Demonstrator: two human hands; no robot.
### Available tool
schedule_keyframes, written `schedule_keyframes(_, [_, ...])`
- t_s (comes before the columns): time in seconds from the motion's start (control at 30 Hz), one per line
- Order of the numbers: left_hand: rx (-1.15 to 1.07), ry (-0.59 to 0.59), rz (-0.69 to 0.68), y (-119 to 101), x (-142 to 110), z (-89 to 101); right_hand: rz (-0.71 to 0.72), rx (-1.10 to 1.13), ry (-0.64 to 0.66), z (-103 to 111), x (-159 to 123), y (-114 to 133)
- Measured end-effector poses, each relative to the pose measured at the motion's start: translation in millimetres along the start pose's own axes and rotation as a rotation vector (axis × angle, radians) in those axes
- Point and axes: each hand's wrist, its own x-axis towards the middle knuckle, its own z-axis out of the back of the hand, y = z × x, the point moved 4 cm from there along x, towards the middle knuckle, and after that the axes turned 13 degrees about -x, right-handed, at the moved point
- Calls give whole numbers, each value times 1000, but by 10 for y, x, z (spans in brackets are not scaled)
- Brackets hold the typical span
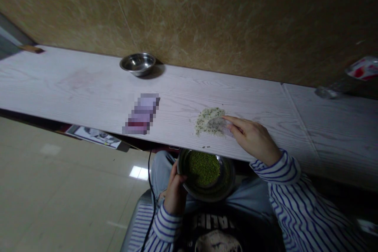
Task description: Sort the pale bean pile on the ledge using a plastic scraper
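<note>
A low pile of white grains [203,120], rice by the look of it, lies on the table with small dark green beans mixed in. My right hand [255,138] is closed on a see-through plastic piece [217,124], perhaps a small scoop or cup, whose far end rests in the pile. Below the table's front edge, my left hand [176,183] grips the left rim of a metal bowl [226,189] over my lap. Green mung beans [203,168] cover the bowl's bottom. The fingertips under the rim are hidden.
Against the wall stands a small steel bowl [138,64]. A pixelated phone-like object [142,114] lies left of the pile on the pale wooden table [183,98]. At far right a clear bottle [339,86] lies on its side. A black cable [151,189] hangs beside my left leg.
</note>
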Motion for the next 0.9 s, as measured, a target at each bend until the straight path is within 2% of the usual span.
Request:
schedule_keyframes(0.17, [7,17,13,-23,-25,-29,10,-8,-27,-3,-36,9])
schedule_keyframes(0.4, [2,1,9,-26,-54,-49,-51,-57,-43,12,-54,-36])
schedule_keyframes(0.73, [16,15,18,-31,-72,-102,-23,2,43,-34,-70,45])
schedule_keyframes(0.9, [-6,-13,30,-13,-57,-64,-16,43,60,10,-90,64])
